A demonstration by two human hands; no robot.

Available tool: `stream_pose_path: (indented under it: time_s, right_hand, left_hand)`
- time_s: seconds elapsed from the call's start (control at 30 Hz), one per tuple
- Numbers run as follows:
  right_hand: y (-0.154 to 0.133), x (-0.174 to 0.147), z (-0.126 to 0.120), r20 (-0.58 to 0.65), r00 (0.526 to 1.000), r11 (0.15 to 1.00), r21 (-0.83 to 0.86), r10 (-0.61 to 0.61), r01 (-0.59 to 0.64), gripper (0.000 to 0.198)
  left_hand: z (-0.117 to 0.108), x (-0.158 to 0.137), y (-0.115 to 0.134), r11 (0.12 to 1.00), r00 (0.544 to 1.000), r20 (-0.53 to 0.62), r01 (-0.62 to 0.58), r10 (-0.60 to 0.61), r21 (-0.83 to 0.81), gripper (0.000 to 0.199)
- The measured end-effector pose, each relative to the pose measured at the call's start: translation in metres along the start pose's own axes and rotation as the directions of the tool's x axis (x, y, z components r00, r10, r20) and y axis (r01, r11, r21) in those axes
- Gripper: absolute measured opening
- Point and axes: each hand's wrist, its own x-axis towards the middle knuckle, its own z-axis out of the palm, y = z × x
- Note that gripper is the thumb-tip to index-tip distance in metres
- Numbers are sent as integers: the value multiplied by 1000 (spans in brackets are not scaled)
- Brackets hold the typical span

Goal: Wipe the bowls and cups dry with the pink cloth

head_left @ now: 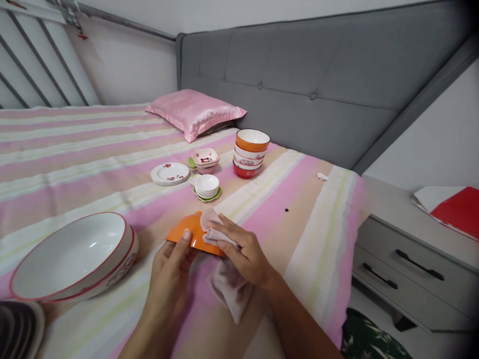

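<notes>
Left hand (pixel 172 262) holds an orange bowl (pixel 189 228) as right hand (pixel 245 252) presses a cloth (pixel 229 286) to it

The bowl is between the two hands, above a striped bed (pixel 273 239), its glossy orange outside turned up and its dark rim facing down. The left hand grips it by the near left edge, thumb on the outside and fingers beneath. The right hand is closed on the cloth, pale pink, pinning a fold against the bowl's right side; the rest hangs below the hand.

Just beyond the hands, small white dishes (pixel 207 184) are stacked on a green dish (pixel 214 196). Behind these are pink dishes (pixel 204 155), with flowered plates (pixel 170 172) to their left. Farther ahead and right of the hands rises a bowl stack (pixel 249 153), orange on top and red at the bottom. Left of the hands sit large nested bowls (pixel 77 252), white with red rims. Well beyond the hands, a pink pillow (pixel 196 112) lies near a grey headboard (pixel 284 75). To their right stands a nightstand (pixel 413 269).
</notes>
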Motion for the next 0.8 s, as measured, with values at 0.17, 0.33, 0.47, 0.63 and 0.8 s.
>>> stream_pose_path:
  time_s: [0.17,0.33,0.47,0.63,0.8]
  right_hand:
    - [9,-1,2,-145,983,987,126,114,-96,33]
    - [25,2,4,-395,877,936,319,272,-147,34]
    - [34,6,0,-516,736,825,556,439,-102,43]
    - [36,9,-10,-612,547,763,641,571,-80,53]
    - [24,6,-13,-698,535,849,523,476,-74,58]
  left_hand:
    - [7,-5,9,991,994,5,111,-111,-78,27]
    - [3,-7,13,985,977,126,174,-175,20,38]
    - [-7,-9,19,955,902,326,233,-282,182,37]
    - [-18,-6,25,914,773,494,287,-397,286,27]
    - [-22,-3,24,929,853,370,312,-367,200,32]
